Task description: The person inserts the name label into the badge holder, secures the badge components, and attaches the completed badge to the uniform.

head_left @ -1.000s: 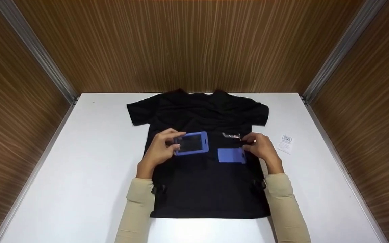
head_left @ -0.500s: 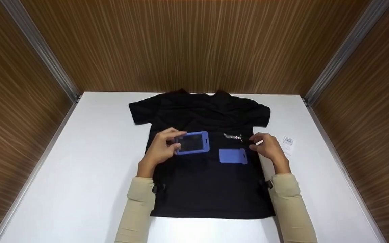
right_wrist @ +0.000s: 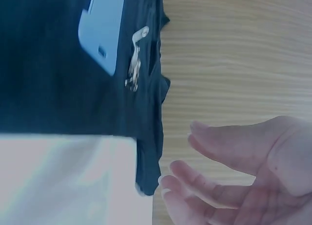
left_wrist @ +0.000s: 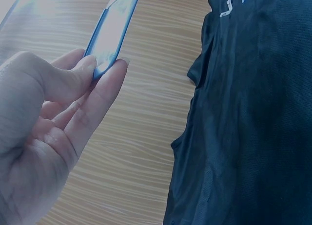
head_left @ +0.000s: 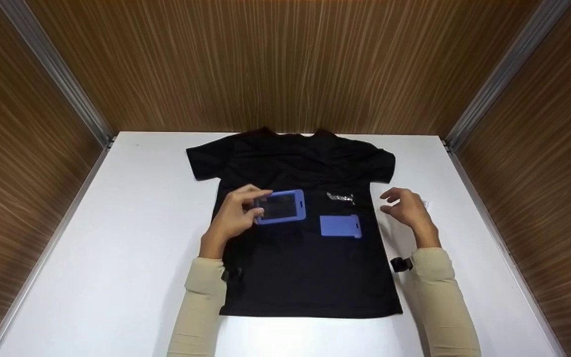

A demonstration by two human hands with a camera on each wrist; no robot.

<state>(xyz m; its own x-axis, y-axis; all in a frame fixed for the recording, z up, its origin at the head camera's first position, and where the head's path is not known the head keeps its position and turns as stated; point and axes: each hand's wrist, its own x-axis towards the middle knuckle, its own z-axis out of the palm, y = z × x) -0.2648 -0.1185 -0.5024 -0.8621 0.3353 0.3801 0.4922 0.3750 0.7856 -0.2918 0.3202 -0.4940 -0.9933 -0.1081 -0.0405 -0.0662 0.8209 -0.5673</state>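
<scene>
The left hand (head_left: 236, 213) pinches a blue card holder (head_left: 281, 206) at its left end, between thumb and fingers. Holding only that end probably serves to leave most of the dark window uncovered, with the slotted end free and pointing away from the palm. In the left wrist view the holder tilts upward and seems lifted off the cloth. Beneath this hand and on past it to the right spreads a black shirt (head_left: 310, 277), sleeves out, perhaps laid flat as a plain, even bed for small parts. On it, between the two hands, a silvery clip (head_left: 340, 198) lies beyond a flat blue piece (head_left: 340, 226) (its slot faces the right hand). The two are apart, presumably so each can be taken up singly. The right hand (head_left: 409, 208) holds nothing; it hovers just off the shirt's right side, fingers loosely bent and thumb apart from them. Mostly hidden behind it, a paper slip (head_left: 426, 204) peeks out to its right.
</scene>
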